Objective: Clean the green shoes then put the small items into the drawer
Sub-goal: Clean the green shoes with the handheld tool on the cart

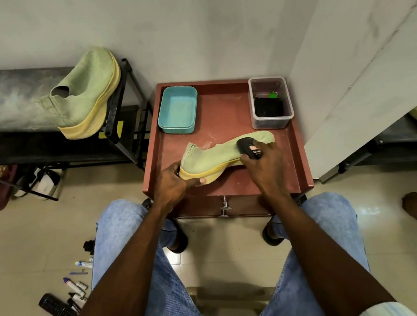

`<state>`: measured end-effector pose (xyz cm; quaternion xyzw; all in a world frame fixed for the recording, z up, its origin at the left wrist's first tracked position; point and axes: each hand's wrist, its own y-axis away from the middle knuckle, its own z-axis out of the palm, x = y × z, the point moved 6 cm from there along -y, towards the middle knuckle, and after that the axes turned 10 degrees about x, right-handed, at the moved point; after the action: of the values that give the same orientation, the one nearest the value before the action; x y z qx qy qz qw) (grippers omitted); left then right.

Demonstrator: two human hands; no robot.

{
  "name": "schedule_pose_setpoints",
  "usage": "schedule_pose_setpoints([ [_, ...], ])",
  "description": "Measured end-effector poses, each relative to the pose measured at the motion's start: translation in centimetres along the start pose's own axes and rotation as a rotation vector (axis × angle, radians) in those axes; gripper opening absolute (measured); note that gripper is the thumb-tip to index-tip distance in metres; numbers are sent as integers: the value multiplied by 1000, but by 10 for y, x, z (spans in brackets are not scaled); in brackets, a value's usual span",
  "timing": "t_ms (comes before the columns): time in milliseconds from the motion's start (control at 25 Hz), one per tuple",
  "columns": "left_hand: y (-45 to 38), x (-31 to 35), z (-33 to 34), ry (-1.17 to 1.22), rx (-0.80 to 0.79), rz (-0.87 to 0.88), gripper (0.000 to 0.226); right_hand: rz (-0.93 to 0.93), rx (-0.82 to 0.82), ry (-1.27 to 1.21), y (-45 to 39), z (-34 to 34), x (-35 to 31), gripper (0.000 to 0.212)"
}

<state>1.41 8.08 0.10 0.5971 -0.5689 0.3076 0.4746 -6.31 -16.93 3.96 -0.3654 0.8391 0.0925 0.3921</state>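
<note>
**Green knit shoe under the brush on red-brown drawer table**

Pale plaster walls meet at a corner behind a small red-brown wooden table [230, 181] with a raised rim and a front drawer [242, 205] fitted with a metal knob [225, 208]; cream floor tiles lie beneath.

Item 1. Light green knit slip-on shoe with a yellow sole [217, 154], lying on its side near the table's front edge, heel toward the left edge, toe toward the right.

Item 2. Left hand [173, 184], fingers and thumb curled round the heel and sole of that shoe, holding it firmly.

Item 3. Right hand [266, 165], fingers wrapped over a black oval shoe brush with a red label [250, 148], its underside pressed on the toe part of the upper.

Item 4. Turquoise rectangular plastic tray [178, 109], back left corner of the table.

Item 5. Clear plastic box [270, 102] with dark contents and a small green piece, back right corner.

Item 6. Second green shoe of the same make [87, 95], propped on the black metal rack [118, 100] to the left of the table, toe up against the wall.

Item 7. Small items on the floor at the left: markers [74, 288], a white tube [84, 264], a blue pen [78, 273] and a black ridged comb-like piece [57, 308].

Item 8. Blue jeans [165, 302] of the seated person, knees either side of the drawer.
</note>
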Motion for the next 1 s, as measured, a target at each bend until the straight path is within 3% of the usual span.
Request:
schedule_pose_setpoints([
  [80, 1, 1, 0, -2, -1, 9, 64, -145, -198, -214, 35, 26, -43, 54],
  [160, 2, 2, 1, -3, -3, 13, 52, -304, -340, -265, 68, 42, -68, 56],
  [240, 3, 5, 0, 8, 1, 20, 56, -295, -274, -189, 43, 37, -55, 60],
  [360, 2, 6, 1, -8, -11, 40, 72, -64, -7, 29, -5, 7, -8, 55],
  [400, 1, 5, 1, -13, -10, 33, 74, -62, 2, 2, -2, 8, -9, 54],
  [560, -1, 1, 1, -86, 11, 54, 82, -353, -250, -55, 46, 42, -45, 57],
  [680, -1, -1, 1, -232, 41, 124, 77, -184, -129, 113, 15, 28, -9, 58],
  [760, -2, -1, 0, -284, 105, 122, 74, -44, -36, 85, 8, 18, 4, 58],
  [840, 1, 4, -1, -411, 186, 136, 81, -148, -36, 50, 22, 25, -14, 58],
  [920, 10, 23, 5, -506, 279, 346, 71, -361, -116, 111, 43, 41, -26, 57],
  [1000, 21, 42, 21, -574, 276, 662, 53, -380, -76, 204, 37, 39, -15, 58],
])
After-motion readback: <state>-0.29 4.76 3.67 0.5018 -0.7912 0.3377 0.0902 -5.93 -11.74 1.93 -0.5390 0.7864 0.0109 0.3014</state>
